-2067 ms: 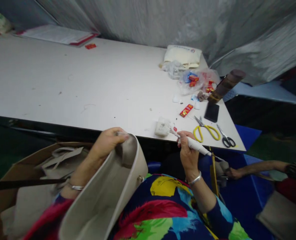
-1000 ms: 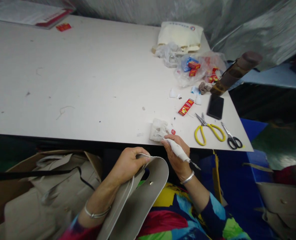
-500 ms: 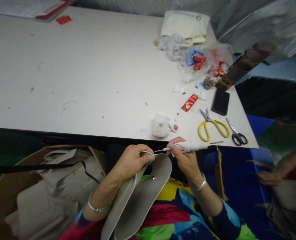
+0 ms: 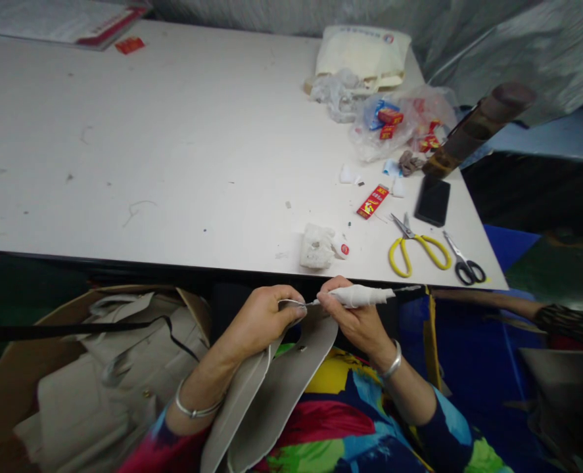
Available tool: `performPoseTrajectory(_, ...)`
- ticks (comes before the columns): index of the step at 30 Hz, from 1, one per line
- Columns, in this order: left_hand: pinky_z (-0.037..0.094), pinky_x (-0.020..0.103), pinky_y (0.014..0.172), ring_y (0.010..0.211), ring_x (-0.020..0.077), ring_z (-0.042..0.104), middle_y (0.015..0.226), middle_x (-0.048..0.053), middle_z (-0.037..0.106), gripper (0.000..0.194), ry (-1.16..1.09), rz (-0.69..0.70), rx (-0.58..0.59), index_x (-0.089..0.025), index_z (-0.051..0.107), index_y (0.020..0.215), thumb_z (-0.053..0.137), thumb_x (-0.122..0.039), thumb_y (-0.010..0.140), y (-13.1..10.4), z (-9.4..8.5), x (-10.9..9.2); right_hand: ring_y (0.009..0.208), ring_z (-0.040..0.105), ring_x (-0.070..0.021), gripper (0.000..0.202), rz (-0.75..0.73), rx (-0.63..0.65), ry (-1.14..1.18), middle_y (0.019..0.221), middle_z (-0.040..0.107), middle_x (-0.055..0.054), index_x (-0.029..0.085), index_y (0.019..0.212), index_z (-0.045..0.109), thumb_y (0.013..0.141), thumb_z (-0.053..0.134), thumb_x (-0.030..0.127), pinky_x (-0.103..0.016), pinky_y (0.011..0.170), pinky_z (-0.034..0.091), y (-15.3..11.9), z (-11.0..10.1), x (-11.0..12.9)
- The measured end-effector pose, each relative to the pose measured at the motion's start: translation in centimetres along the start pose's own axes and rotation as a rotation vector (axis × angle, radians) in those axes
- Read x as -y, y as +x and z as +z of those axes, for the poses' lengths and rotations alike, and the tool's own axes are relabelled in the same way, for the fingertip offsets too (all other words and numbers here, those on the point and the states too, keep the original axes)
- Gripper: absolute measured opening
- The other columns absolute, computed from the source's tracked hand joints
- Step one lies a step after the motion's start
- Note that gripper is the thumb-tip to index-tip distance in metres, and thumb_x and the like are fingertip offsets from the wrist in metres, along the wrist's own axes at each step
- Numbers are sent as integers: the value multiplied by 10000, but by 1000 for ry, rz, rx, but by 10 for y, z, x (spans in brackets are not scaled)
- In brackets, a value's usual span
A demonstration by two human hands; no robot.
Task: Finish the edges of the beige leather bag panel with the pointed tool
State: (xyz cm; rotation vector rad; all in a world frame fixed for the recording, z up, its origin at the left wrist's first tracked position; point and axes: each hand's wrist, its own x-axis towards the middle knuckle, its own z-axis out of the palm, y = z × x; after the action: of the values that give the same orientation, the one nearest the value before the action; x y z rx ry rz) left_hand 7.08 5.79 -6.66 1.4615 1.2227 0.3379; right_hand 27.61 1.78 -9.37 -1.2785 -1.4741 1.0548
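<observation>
Below the table's front edge, my left hand [image 4: 266, 315] is closed on the top edge of a grey-beige bag [image 4: 281, 394]. A pale thread or cord loops by its thumb and forefinger. The bag hangs down against my lap, with a small metal stud on its inner face. My right hand [image 4: 354, 318] grips an awl [image 4: 365, 296] whose handle is wrapped in white. Its thin point reaches the bag's edge beside my left fingertips; whether it pierces the material cannot be made out. A thin metal end sticks out at the tool's right.
Yellow-handled scissors [image 4: 418, 253], black-handled scissors [image 4: 463, 263], a phone [image 4: 432, 201], a red box [image 4: 373, 202] and a crumpled white wad [image 4: 317, 246] lie on the table. Left below stands a carton of beige bags [image 4: 89, 394]. A co-worker's arm [image 4: 488, 302] reaches in at right.
My right hand has moved left with the awl, bringing it close to my left fingertips. My left hand stays almost in place. The co-worker's arm now stretches further left.
</observation>
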Motion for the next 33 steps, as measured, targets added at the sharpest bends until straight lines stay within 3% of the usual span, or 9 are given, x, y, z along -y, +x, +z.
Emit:
performPoseTrajectory(6,458,298,734,773,200,655,798,22,746,112,39,34,-30,-183,745,822,671,-263,799,1,7,0,685,579,-150,241,-71,90,-75,728,614,14,204,830,642,1019,600,347,-292,683,462,15,-3,9)
performPoseTrajectory(11,440,308,695,732,205,632,746,30,721,137,-24,-12,-26,-172,727,762,654,-279,716,4,13,0,685,557,-145,271,4,153,-10,711,590,19,198,799,630,1022,613,351,-295,688,424,20,-4,3)
performPoseTrajectory(17,395,292,622,628,173,547,650,4,649,179,-92,-39,-79,-171,709,757,659,-331,694,8,8,9,782,609,-168,217,43,2,220,849,659,-17,211,906,713,1012,671,396,-291,719,483,-10,10,-17)
performPoseTrajectory(21,380,280,596,596,156,508,624,-5,622,194,-133,-31,-119,-171,700,752,679,-360,714,9,3,14,790,644,-165,175,50,-214,313,846,679,-6,230,945,716,1032,655,368,-288,743,511,-18,17,-26)
performPoseTrajectory(26,419,283,625,636,167,554,697,25,679,240,-146,-39,-182,-160,730,787,723,-392,726,8,-8,15,827,653,-178,149,-23,-424,102,878,685,-10,230,997,697,1029,660,371,-315,793,524,2,5,-23)
performPoseTrajectory(33,424,269,587,597,159,550,665,9,651,284,-336,-72,-279,-166,715,830,808,-389,682,7,-22,25,876,678,-193,91,-180,-383,-155,943,722,-34,216,1006,705,1019,672,300,-364,864,553,19,-3,-22)
